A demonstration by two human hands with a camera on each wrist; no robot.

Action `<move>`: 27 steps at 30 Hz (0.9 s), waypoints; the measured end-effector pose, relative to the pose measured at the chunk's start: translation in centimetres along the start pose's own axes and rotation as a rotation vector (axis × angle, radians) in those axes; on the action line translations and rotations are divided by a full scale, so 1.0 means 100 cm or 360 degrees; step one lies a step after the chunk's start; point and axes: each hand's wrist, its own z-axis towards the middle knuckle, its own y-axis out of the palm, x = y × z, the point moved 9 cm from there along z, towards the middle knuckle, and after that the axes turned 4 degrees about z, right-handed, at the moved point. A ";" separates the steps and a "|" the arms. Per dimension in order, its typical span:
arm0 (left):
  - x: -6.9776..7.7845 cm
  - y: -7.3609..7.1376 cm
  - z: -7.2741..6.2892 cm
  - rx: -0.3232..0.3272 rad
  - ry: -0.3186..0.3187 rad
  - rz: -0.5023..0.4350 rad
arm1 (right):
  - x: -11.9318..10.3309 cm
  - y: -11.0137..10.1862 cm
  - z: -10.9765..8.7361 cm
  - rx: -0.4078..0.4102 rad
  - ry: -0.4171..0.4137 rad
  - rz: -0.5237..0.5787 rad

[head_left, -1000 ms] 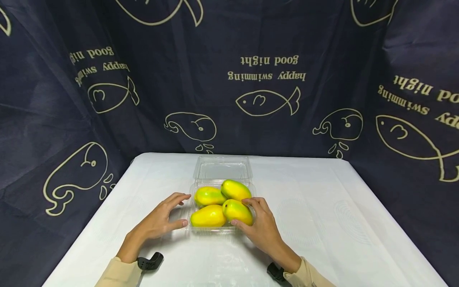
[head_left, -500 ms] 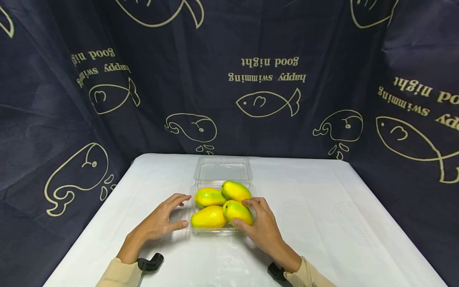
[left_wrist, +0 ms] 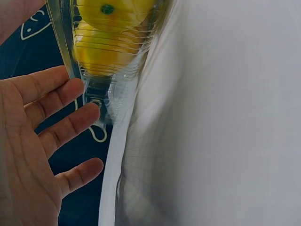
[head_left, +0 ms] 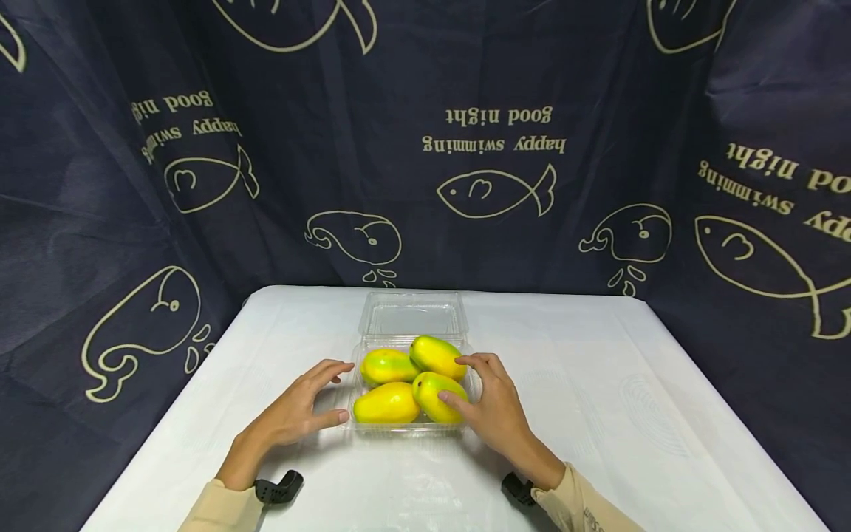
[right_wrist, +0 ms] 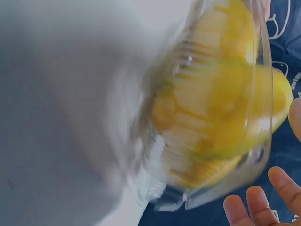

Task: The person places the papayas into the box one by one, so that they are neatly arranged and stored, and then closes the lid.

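Several yellow-green mangoes lie in a clear plastic clamshell box (head_left: 408,427), its lid (head_left: 414,316) folded open toward the back. At the front right, a mango (head_left: 435,391) leans against its neighbour; in the right wrist view this mango (right_wrist: 278,96) rises past the rim. My right hand (head_left: 495,406) is spread beside it, thumb overlapping it in the head view and fingers apart from it in the right wrist view. Near the box's left side, my left hand (head_left: 295,408) holds nothing, fingers spread, with fingertips close to the clear wall in the left wrist view.
A white cloth covers the table (head_left: 585,369) under the box. Dark blue curtains (head_left: 492,244) with fish and whale drawings stand behind and at both sides. Each wrist carries a black band, such as the left one (head_left: 279,488).
My right hand has let go of the front right mango and drawn slightly up and to the right. The left hand and the box have stayed in place.
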 end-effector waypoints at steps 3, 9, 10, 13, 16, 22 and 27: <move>0.000 0.000 0.000 0.0002 0.0000 -0.0003 | 0.001 -0.006 0.007 0.0000 0.0001 -0.0014; 0.001 0.001 0.000 0.0003 0.0009 -0.0014 | 0.007 -0.020 0.024 0.0045 -0.0021 -0.0067; 0.001 0.001 0.000 0.0002 0.0010 -0.0011 | 0.008 -0.022 0.026 0.0053 -0.0021 -0.0067; 0.000 0.001 0.000 0.0000 0.0013 -0.0005 | 0.012 -0.026 0.031 0.0065 -0.0024 -0.0044; 0.000 0.001 0.001 0.0001 0.0020 -0.0001 | 0.016 -0.026 0.034 0.0059 -0.0020 -0.0010; 0.000 0.001 0.001 0.0006 0.0023 -0.0002 | 0.032 -0.023 0.042 0.0040 -0.0014 0.0037; 0.000 0.000 0.001 -0.0002 0.0006 -0.0004 | 0.050 -0.017 0.049 0.0000 0.0011 0.0054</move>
